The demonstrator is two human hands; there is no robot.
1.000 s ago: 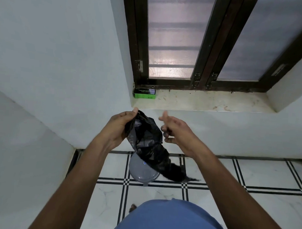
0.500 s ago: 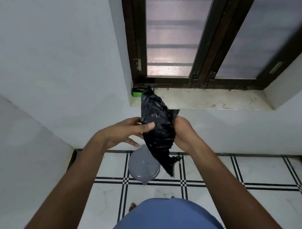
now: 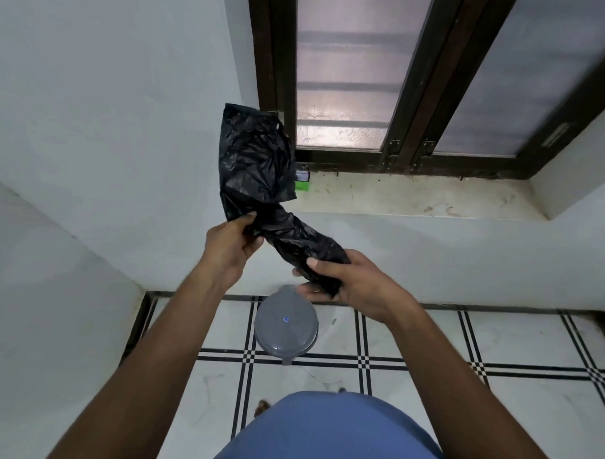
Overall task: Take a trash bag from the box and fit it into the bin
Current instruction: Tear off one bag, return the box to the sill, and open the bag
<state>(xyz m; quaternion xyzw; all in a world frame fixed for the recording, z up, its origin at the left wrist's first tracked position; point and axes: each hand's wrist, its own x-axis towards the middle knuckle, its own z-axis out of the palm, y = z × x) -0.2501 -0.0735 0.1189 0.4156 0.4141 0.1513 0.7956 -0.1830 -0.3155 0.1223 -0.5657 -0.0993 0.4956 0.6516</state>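
A person stands over a grey, round-lidded bin on a white tiled floor crossed by black lines, holding a crumpled black trash bag in the air above and beyond it. The left hand pinches the bag at its middle, fingers closed on the plastic; the right hand grips the twisted lower end, thumb and fingers wrapped around it. The upper part of the bag spreads loose above the left hand. The bin sits close to the wall below the window sill, its lid shut, with open floor to its right and toward the person, and a white wall hemming it in on its left. Up on the sill's left end, beyond the bin, a green box is mostly hidden behind the bag; its printing is too small to read. A small blue mark on the lid's centre is also illegible.
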